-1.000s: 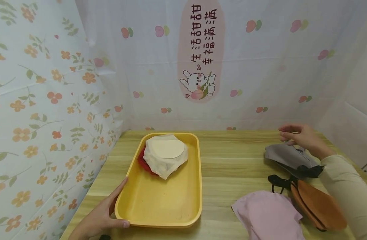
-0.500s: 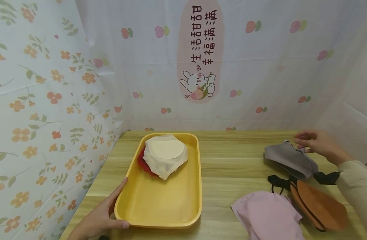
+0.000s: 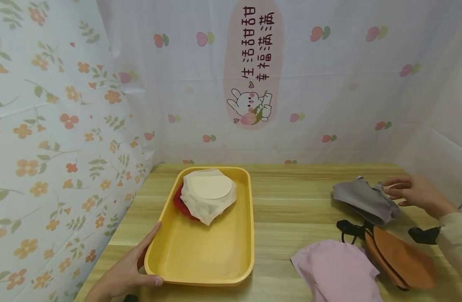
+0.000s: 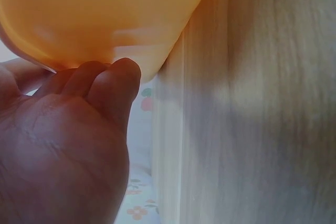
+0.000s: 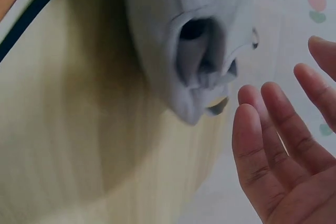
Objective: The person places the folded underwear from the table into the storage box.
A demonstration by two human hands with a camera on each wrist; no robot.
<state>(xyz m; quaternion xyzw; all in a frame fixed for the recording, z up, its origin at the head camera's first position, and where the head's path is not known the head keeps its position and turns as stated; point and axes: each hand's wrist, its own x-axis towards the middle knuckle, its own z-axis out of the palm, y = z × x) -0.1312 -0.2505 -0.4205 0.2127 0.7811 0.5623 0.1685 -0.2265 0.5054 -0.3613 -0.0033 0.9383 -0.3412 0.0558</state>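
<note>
My left hand (image 3: 126,268) rests against the near left corner of a yellow plastic tray (image 3: 249,235), thumb on the near side and fingers along the left wall. Its fingertips touch the tray's outer wall in the left wrist view. Inside the tray, a cream cloth piece with a pale oval panel (image 3: 212,187) overlaps a red cloth piece (image 3: 181,206). On the right, my right hand (image 3: 417,193) hovers beside a grey fabric cap (image 3: 364,200), its fingers spread and holding nothing. The right wrist view shows those fingers (image 5: 248,140) apart from the grey cap's back opening.
A pink fabric piece (image 3: 338,272) lies at the front right, beside a brown cap-like piece with black trim (image 3: 400,260). A black strap-like part (image 3: 353,227) is behind it. Patterned cloth sheets (image 3: 193,84) rise behind and left of the wooden table (image 3: 283,201).
My right hand has drawn back rightward from above the grey cap, then lowered beside it. The left hand and the tray have stayed in place.
</note>
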